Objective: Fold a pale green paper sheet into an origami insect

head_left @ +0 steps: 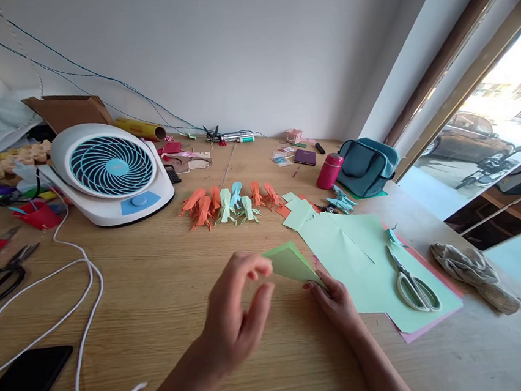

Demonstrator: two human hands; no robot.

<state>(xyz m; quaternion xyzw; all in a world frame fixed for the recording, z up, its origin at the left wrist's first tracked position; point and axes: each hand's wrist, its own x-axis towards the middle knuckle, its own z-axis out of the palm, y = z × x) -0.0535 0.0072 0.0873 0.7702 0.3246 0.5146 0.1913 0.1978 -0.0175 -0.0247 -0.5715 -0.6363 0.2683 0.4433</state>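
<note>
So the wooden table (pixel 159 291) took up pretty much the whole scene. Biggest thing on it was the white desk fan (pixel 109 172) sitting at about 10 o'clock from the person's hands, its white cable (pixel 83 298) looping down toward 8 o'clock. At 3 o'clock lay a stack of pale green paper sheets (pixel 362 253) with white-handled scissors (pixel 414 288) resting on top. A teal bag (pixel 367 167) sat up at 2 o'clock, a red bottle (pixel 329 170) just beside it. A row of folded paper figures (pixel 224 205), orange and light green, was lined up at 12 o'clock. A black phone (pixel 23 387) lay at 8 o'clock, black scissors (pixel 1 279) at 9.

The small folded green paper (pixel 291 263) was right in the middle, lifted a bit off the table. The left hand (pixel 235 315) was half open, fingers curled loosely, fingertips at the paper's left edge. The right hand (pixel 338 302) pinched its lower right corner.
</note>
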